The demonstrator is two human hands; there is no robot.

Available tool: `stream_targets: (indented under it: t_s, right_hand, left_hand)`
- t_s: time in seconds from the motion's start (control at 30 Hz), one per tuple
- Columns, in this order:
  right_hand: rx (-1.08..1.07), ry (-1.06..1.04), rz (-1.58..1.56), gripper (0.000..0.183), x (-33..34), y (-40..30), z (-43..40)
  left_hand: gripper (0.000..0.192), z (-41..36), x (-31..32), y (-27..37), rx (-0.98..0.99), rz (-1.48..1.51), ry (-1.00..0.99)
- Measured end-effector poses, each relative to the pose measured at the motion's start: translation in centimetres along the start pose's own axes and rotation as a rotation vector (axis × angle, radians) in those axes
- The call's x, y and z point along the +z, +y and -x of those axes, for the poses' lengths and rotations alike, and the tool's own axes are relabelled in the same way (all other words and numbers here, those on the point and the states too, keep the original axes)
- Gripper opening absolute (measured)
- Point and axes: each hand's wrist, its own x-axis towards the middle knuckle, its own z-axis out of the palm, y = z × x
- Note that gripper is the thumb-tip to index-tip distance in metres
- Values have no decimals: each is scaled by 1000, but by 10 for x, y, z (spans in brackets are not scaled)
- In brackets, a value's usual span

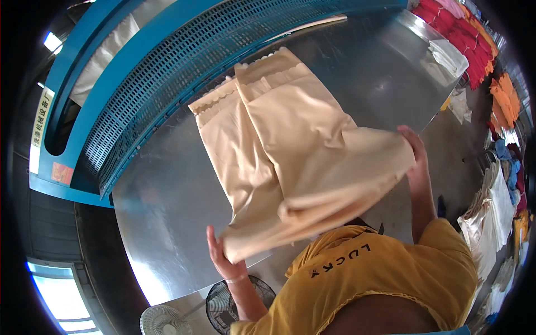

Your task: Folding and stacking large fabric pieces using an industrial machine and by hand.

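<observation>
A beige cloth (pixel 301 121) with scalloped far edges lies in folded layers over a bare metal table (pixel 163 167). Its near side is lifted off the surface and blurred by motion, with a loose fold bulging towards my body. My left hand (pixel 228 259) is at the near left corner, fingers pointing up beside the fabric and the thumb side hidden by it. At the right corner my right hand (pixel 412 146) grips the edge, its fingers partly behind the cloth. Between my hands the fabric hangs in a wide sagging band.
Beyond the table's far edge stands a blue laundry machine (pixel 104 104) with a slotted metal guard (pixel 167 71). A folded white cloth (pixel 448 56) rests at the right end. Red textiles (pixel 456 33) and whitish cloths (pixel 488 213) are piled at right. A black fan (pixel 222 299) and a white fan (pixel 165 320) stand below.
</observation>
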Motion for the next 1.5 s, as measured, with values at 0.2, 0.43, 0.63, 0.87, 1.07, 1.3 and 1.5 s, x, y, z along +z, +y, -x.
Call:
stream_targets:
  t_s: [0.2, 0.43, 0.63, 0.87, 1.07, 1.3, 1.5]
  right_hand:
    - [596, 86, -582, 41, 57, 58, -73]
    - [-81, -532, 673, 57, 26, 77, 2]
    - [-108, -577, 670, 42, 37, 135, -13]
    - [502, -263, -76, 17, -31, 97, -157]
    - [-200, -1098, 372, 46, -10, 117, -82]
    - [-211, -1080, 475, 59, 12, 142, -44]
    - [245, -939, -286, 27, 15, 111, -128]
  left_hand:
    - [49, -111, 32, -21, 19, -19, -37]
    - [80, -56, -34, -52, 478, -2091, -457]
    - [50, -76, -39, -88, 527, -1840, -225]
    - [23, -46, 73, -9, 567, -1466, 33]
    - [26, -30, 54, -24, 492, -1625, -1]
    - [31, 38, 1, -83, 228, -1697, 237]
    - [24, 46, 61, -27, 348, -1395, 296]
